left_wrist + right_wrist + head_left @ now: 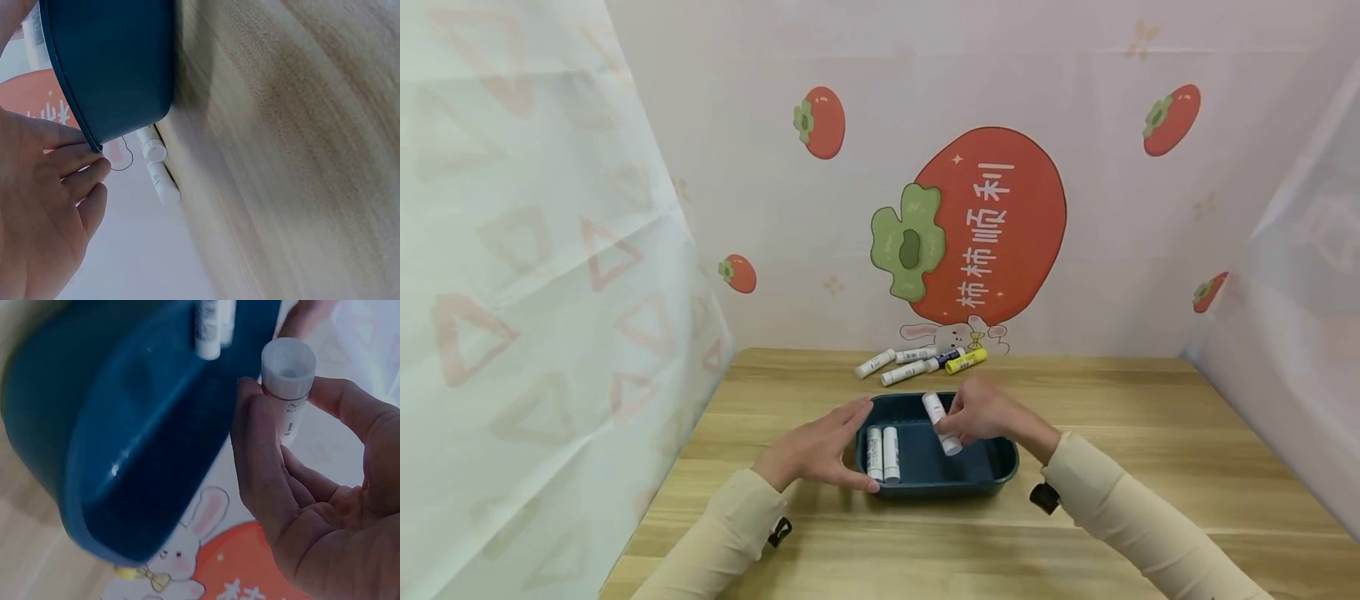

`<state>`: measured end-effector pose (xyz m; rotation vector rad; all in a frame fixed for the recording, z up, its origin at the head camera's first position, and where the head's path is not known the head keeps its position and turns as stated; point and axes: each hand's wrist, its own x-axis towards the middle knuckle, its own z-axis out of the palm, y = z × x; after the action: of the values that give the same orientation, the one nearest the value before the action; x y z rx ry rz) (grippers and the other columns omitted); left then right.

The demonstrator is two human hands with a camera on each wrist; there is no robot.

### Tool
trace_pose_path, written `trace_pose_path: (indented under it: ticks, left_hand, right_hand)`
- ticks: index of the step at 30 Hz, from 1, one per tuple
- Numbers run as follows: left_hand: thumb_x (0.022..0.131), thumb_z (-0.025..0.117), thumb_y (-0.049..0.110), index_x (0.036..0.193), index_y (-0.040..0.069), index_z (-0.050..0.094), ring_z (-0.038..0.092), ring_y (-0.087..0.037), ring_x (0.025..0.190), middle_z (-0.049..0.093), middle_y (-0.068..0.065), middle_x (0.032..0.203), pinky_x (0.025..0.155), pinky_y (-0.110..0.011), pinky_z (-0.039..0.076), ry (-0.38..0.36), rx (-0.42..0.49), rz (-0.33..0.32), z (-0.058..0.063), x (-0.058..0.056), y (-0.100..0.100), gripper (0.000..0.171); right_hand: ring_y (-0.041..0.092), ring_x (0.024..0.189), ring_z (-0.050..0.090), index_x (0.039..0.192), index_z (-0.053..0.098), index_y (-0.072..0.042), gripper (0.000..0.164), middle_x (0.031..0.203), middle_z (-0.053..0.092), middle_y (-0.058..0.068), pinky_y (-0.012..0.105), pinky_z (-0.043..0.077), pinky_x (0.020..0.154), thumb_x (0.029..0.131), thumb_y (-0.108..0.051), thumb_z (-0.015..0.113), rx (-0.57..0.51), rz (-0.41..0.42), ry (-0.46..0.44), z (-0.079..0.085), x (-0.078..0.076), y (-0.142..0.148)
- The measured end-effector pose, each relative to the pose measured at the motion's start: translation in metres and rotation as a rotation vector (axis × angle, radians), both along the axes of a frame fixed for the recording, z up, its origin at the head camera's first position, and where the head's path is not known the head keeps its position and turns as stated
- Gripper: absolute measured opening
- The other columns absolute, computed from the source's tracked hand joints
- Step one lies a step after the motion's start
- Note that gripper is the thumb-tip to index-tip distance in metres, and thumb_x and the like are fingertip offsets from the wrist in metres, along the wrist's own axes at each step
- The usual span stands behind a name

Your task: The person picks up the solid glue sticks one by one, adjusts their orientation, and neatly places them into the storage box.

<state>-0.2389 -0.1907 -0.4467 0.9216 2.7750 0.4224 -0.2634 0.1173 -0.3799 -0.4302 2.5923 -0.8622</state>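
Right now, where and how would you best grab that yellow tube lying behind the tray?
Probably best to pinch the yellow tube around its middle, across its narrow width, from above and slightly right. It lies on its side, slim, right end free, while the dark tube sits close by its left end. The tray stands on the near side, so a low approach looks awkward.

The head view looks forward and down across the bench (925,546). Both wrist views, close and tilted, share the tray (936,492).

right hand (322,515) pinches a white tube (289,384) near a blue tray (134,425).
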Motion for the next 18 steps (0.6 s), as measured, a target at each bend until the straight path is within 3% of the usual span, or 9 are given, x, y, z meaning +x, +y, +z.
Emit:
trace_pose_path:
  ticks: [6, 10, 18]
  left_hand:
    - [0.080, 0.073, 0.079, 0.171, 0.010, 0.014, 0.021, -0.030, 0.165, 0.012, -0.012, 0.179, 0.130, -0.051, 0.033, 0.008, -0.009, 0.005, 0.001, -0.002, 0.002, 0.129]
    - [0.080, 0.073, 0.079, 0.170, 0.007, 0.015, 0.022, -0.031, 0.165, 0.013, -0.012, 0.179, 0.129, -0.051, 0.033, 0.017, -0.017, 0.001, 0.002, -0.001, 0.000, 0.129]
    - [0.080, 0.072, 0.080, 0.170, 0.006, 0.017, 0.023, -0.030, 0.164, 0.014, -0.013, 0.179, 0.129, -0.051, 0.033, 0.017, -0.016, -0.004, -0.001, 0.000, 0.001, 0.129]
  right_hand:
    - [0.014, 0.067, 0.077, 0.066, 0.078, -0.006, 0.035, 0.069, 0.076, 0.001, 0.033, 0.065, 0.073, 0.094, -0.027, 0.081, 0.021, -0.045, -0.031, -0.025, 0.007, -0.020]
    - [0.012, 0.065, 0.075, 0.066, 0.075, -0.007, 0.034, 0.069, 0.076, 0.002, 0.032, 0.065, 0.070, 0.093, -0.026, 0.080, 0.027, -0.086, -0.058, -0.039, 0.007, -0.037]
    - [0.016, 0.066, 0.072, 0.092, 0.067, -0.005, 0.026, 0.077, 0.072, 0.007, 0.028, 0.058, 0.061, 0.092, -0.026, 0.082, 0.042, -0.125, -0.083, -0.060, 0.004, -0.056]
